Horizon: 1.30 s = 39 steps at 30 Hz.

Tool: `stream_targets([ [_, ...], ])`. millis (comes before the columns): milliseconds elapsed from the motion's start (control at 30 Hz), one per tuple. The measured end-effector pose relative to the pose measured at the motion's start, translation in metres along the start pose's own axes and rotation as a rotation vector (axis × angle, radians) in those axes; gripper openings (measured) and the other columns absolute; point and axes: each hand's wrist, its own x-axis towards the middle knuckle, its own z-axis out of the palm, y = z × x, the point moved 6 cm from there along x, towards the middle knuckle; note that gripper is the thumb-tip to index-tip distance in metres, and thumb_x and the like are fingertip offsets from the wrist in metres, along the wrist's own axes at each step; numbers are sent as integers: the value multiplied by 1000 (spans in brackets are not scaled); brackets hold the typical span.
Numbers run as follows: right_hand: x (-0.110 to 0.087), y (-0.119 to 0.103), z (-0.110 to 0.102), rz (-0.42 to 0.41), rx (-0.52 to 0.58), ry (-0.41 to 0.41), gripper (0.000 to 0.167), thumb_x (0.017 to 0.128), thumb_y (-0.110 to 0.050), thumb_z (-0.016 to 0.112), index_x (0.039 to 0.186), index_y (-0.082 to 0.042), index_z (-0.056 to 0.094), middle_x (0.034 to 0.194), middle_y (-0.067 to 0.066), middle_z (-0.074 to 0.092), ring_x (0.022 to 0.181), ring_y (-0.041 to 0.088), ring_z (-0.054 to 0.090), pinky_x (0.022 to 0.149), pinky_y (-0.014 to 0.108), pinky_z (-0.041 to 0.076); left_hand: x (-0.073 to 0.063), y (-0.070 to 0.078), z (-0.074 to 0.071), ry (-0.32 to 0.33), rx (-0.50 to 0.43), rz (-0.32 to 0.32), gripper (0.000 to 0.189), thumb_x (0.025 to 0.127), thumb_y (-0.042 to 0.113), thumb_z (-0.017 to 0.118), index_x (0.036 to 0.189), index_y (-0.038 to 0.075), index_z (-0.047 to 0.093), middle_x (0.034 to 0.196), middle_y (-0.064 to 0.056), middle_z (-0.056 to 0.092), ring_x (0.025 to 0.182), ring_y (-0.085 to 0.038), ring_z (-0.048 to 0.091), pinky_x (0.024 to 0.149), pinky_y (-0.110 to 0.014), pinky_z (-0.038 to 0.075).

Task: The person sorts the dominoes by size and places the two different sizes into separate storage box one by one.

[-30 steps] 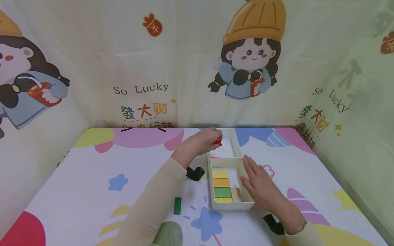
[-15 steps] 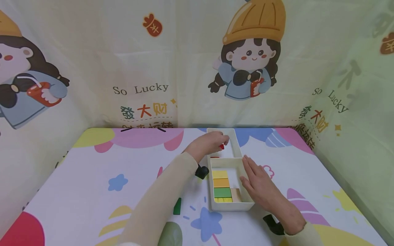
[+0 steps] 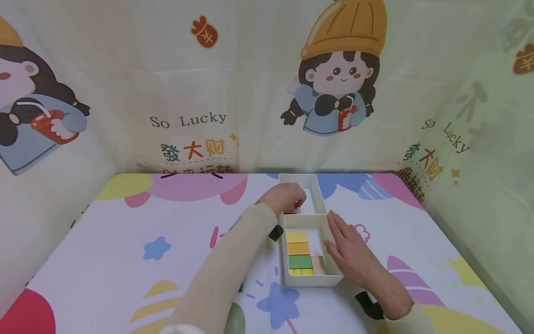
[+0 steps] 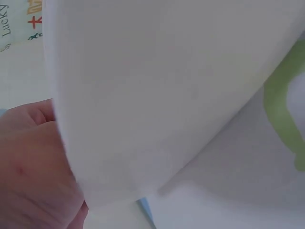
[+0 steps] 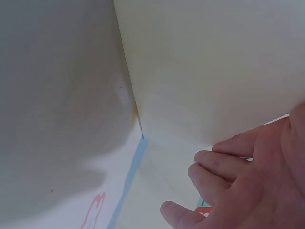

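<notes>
In the head view my left hand (image 3: 285, 196) is inside the far compartment of a white two-part box (image 3: 322, 197), fingers curled around a small red block (image 3: 297, 204). Just below it, a second red piece (image 3: 289, 213) shows at the divider. My right hand (image 3: 354, 255) lies along the near compartment's right wall, its fingers extended and touching the outside. Inside that compartment, yellow (image 3: 296, 237), orange (image 3: 298, 249) and green (image 3: 299, 261) blocks line the left side, with a yellow strip (image 3: 301, 272) and a tan block (image 3: 318, 265) at the front. The left wrist view hides the left fingertips behind the box wall.
A green block (image 3: 240, 287) on the patterned tablecloth is mostly hidden by the left sleeve (image 3: 225, 264). Black wrist-camera parts (image 3: 276, 233) hang under the left wrist, and more (image 3: 369, 305) under the right. A printed cloth wall (image 3: 258, 93) stands behind the table.
My left hand, gripping the red block, first shifted right within the far compartment, then came nearer toward the divider. The left sleeve now covers most of the green block. My right hand stayed put.
</notes>
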Motion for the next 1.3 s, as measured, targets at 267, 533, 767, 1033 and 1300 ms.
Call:
stream_targets([
  [267, 0, 1, 1, 0, -5, -3, 70, 101, -29, 53, 157, -3, 20, 164, 16, 21, 148, 38, 27, 117, 61, 26, 0, 2, -1, 12, 1, -26, 13, 89, 5, 65, 86, 16, 72, 85, 5, 65, 77, -11, 55, 67, -20, 42],
  [533, 1, 2, 1, 3, -4, -9, 69, 102, -29, 52, 157, -3, 20, 164, 16, 21, 148, 39, 26, 117, 60, 27, 5, 0, 4, -18, 25, -67, 17, 87, 7, 65, 74, 18, 63, 74, 6, 58, 72, -11, 54, 63, -21, 40],
  [767, 0, 1, 0, 4, 3, -15, 69, 102, -29, 52, 157, -3, 19, 164, 17, 20, 148, 40, 26, 115, 60, 28, 10, 1, 8, -55, 68, -55, 28, 88, 2, 58, 67, 19, 50, 65, 6, 43, 64, -10, 43, 58, -22, 32],
  [1033, 0, 1, -1, -4, 2, -5, 68, 102, -28, 52, 156, -1, 20, 163, 18, 21, 146, 41, 29, 114, 60, 32, 6, 1, 7, -36, 111, -33, 15, 94, 9, 61, 81, 19, 62, 77, 6, 56, 70, -10, 49, 64, -23, 38],
  [1300, 0, 2, 0, -1, 6, -6, 68, 102, -28, 52, 156, -1, 21, 163, 18, 21, 146, 41, 29, 114, 60, 32, 1, 6, 6, 5, 260, -15, 15, 97, 16, 62, 111, 19, 66, 100, 2, 69, 84, -13, 58, 83, -26, 50],
])
